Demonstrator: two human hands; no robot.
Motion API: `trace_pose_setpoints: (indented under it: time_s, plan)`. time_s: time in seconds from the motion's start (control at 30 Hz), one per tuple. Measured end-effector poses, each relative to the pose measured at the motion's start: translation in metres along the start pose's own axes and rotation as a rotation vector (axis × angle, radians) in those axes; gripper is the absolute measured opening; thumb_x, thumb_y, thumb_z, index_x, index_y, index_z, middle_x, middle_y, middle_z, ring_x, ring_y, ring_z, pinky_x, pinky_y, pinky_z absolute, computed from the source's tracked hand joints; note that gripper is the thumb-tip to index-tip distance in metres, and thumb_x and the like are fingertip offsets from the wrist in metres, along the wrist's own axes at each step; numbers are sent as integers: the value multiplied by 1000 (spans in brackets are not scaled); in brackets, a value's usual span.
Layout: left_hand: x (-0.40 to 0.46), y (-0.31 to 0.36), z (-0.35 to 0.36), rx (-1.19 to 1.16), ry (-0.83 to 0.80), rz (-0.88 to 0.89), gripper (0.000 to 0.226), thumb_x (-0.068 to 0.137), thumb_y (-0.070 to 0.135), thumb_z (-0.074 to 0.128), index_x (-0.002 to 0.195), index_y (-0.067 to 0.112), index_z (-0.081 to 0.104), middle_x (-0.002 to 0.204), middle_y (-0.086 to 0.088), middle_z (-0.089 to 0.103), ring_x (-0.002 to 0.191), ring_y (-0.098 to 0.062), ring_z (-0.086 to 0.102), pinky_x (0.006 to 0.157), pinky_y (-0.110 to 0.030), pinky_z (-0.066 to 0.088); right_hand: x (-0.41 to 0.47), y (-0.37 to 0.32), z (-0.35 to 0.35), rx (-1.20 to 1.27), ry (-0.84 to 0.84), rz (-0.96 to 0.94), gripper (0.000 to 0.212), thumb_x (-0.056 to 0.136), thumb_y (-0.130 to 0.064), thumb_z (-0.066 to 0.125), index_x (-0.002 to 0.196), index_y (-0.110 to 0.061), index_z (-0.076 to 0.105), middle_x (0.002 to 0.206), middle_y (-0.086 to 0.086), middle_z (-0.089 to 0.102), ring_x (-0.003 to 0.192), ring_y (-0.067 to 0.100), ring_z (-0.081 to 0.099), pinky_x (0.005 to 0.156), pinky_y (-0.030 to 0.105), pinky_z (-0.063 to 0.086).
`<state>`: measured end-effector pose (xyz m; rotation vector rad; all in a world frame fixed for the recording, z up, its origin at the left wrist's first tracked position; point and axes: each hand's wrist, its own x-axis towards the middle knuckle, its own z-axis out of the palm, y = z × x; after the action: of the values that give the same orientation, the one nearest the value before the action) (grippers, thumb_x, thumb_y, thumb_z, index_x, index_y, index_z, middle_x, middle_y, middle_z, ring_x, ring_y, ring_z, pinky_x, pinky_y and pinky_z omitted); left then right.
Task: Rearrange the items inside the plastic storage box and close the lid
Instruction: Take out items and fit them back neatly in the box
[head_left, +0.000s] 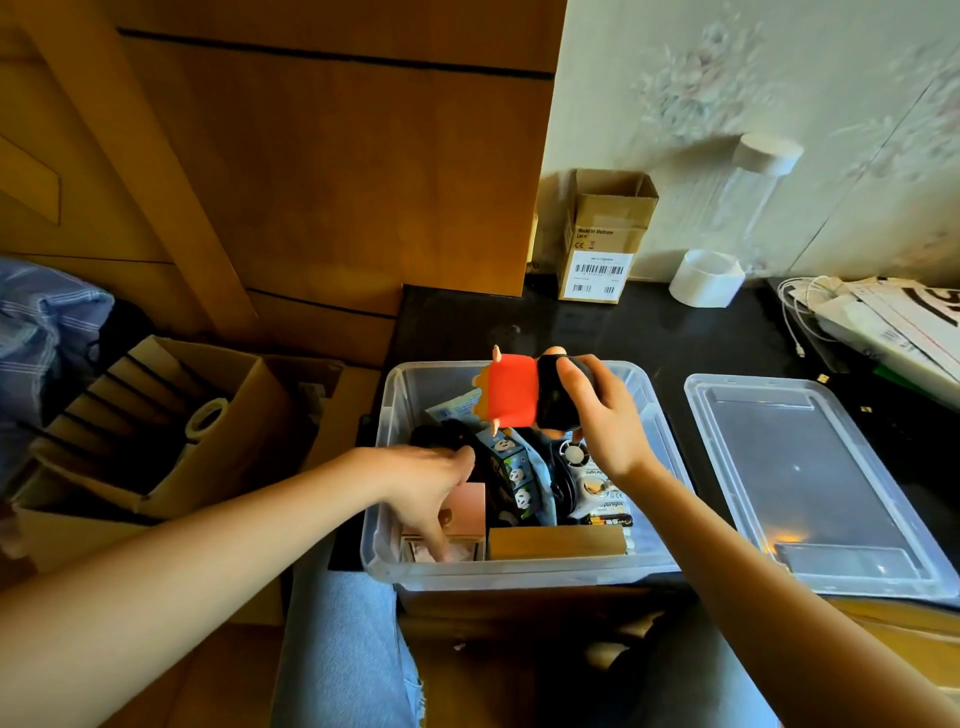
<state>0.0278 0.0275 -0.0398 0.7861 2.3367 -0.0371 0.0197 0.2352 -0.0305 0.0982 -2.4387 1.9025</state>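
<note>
Above the open storage box (519, 574), the right hand (605, 418) grips a toy figure (511, 392); left hand (428, 483) fingers reach in, loosely spread.

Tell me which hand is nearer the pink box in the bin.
Left. The left hand reaches into the storage box, fingers touching the pink box. The right hand holds a red toy figure above, farther back.

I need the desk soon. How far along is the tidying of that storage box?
Midway. The lid is off and lies flat to the right of the storage box. In hand: the right hand holds a red and black toy figure above the box, and the left hand reaches in by the pink box. Left: place the figure, settle the items, close the lid.
</note>
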Motion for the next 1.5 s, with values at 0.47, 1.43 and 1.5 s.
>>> trace_pose_setpoints:
  time_s: [0.47, 1.43, 1.5]
  plan:
    - [-4, 6, 7, 72, 76, 12, 90, 68, 45, 79, 130, 18, 20, 88, 2, 52, 75, -19, 54, 56, -30, 43, -8, -8, 3, 2, 19, 8, 40, 82, -55, 46, 88, -17, 58, 72, -7, 55, 69, 14, 54, 53, 22, 42]
    - [55, -9, -1, -638, -261, -205, 23, 91, 31, 53, 94, 11, 64, 100, -8, 65, 96, -26, 61, 89, -37, 48, -8, -1, -16, 89, 12, 7, 31, 95, -39, 47, 94, -10, 57, 76, 3, 56, 66, 18, 56, 46, 12, 41]
    - [55, -8, 2, -513, -214, -164, 25, 97, 33, 46, 93, 14, 62, 98, -3, 62, 94, -19, 56, 87, -32, 44, -5, 1, -15, 87, 13, 6, 33, 95, -40, 46, 96, -10, 58, 75, 0, 56, 67, 17, 55, 47, 11, 41]
